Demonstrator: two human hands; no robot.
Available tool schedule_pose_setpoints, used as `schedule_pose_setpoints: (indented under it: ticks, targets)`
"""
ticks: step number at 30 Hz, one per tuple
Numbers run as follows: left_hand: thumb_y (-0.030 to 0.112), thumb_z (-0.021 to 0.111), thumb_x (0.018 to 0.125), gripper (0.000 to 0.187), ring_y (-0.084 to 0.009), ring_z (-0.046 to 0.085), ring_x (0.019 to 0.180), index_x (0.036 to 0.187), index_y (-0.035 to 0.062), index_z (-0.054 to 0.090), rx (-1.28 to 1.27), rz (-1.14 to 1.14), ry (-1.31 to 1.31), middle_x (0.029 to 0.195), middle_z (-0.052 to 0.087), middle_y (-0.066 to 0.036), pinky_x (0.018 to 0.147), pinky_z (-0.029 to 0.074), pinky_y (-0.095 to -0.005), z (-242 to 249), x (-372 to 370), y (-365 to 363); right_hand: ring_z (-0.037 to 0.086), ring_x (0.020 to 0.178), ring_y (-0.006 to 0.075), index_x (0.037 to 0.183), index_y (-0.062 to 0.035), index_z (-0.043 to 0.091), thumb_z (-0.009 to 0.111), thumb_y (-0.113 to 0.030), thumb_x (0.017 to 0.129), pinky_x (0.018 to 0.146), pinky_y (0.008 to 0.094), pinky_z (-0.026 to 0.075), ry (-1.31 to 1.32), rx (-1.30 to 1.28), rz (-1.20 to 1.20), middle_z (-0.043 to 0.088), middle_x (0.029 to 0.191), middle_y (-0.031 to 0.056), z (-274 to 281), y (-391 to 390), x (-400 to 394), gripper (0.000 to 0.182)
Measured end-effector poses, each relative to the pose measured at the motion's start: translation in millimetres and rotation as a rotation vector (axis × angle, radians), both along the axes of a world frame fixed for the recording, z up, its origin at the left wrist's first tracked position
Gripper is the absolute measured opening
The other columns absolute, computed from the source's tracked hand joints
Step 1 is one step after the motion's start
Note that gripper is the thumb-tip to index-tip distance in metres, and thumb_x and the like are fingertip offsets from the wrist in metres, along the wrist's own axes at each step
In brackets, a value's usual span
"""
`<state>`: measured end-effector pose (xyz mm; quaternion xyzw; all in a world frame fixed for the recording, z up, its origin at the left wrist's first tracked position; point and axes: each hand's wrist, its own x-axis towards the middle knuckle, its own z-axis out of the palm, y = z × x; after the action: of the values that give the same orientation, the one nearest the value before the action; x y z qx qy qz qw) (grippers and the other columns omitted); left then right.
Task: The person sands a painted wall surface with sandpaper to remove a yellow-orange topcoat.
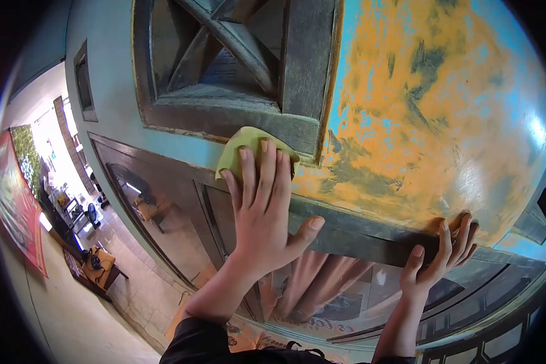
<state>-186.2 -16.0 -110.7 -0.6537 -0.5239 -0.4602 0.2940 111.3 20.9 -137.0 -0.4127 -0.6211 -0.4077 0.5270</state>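
Here's the left hand (264,212) up on the woodwork, its back to the camera, fingers reaching upward and lying out straight, the thumb swung wide to the right. Right beneath those fingers is the yellow-green sheet (253,136), thin and curved along its top edge. It sits between the fingers and the lower edge of the dark wooden frame (309,60), showing above the fingertips and out to both sides. No curled grip on it: the fingers lie flat over its face, though how hard they press, I can't tell. Above, crossed wooden bars (239,45) fill the frame's opening.

Over to the right, the right hand (440,252) is well apart from the sheet, fingers spread and holding nothing that shows. It's up at the dark horizontal beam (358,230), fingertips reaching the lower part of the patchy orange-and-blue wall (406,121); whether the palm bears on the wood, I can't tell.

Below the beam, between the two forearms, a pinkish-brown curtain (315,282) hangs in folds. Away at far left, there's a red banner (21,200) and a tan-cushioned chair (97,267) on the tiled floor (142,297).
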Motion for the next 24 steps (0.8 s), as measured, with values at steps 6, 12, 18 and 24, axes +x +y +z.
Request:
schedule_pose_setpoints:
  ticks: [6,12,18,24]
  targets:
    - [0.059,0.055,0.092,0.094,-0.0523,0.007,0.15,0.151,-0.0094,0.029,0.002,0.031,0.037,0.162,0.02,-0.028,0.115,0.001,-0.0705,-28.3,19.0,5.1,0.025,0.149,0.0441,0.134,-0.0119,0.057,0.041,-0.05,0.102,0.119,0.0596,0.006,-0.01,0.019,0.032,0.04,0.155,0.0225,-3.2,4.6,2.9,0.052]
    - [0.064,0.045,0.096,0.099,-0.0546,0.002,0.15,0.152,-0.0136,0.018,-0.058,0.093,0.073,0.161,0.012,-0.035,0.116,0.0,-0.0674,-20.3,27.3,-0.2,0.026,0.149,0.0439,0.129,-0.0128,0.06,0.042,-0.05,0.102,0.119,0.0603,0.006,-0.014,0.024,0.075,0.042,0.154,0.0228,-7.7,5.2,5.5,0.05]
    - [0.061,0.049,0.095,0.095,-0.0538,0.006,0.15,0.151,-0.0114,0.025,-0.002,0.042,-0.015,0.161,0.017,-0.031,0.115,0.002,-0.0697,6.0,29.2,1.5,0.026,0.149,0.044,0.129,-0.0133,0.061,0.042,-0.049,0.102,0.12,0.0604,0.005,-0.026,0.014,0.1,0.042,0.154,0.023,-8.5,4.4,8.7,0.049]
    - [0.058,0.054,0.093,0.093,-0.0523,0.005,0.151,0.15,-0.0106,0.029,-0.014,0.016,-0.01,0.162,0.017,-0.029,0.115,0.003,-0.0688,-36.0,41.4,-0.8,0.024,0.149,0.0459,0.129,-0.019,0.063,0.044,-0.047,0.101,0.12,0.0612,0.002,-0.021,0.021,0.127,0.041,0.155,0.0219,-9.2,6.2,9.9,0.044]
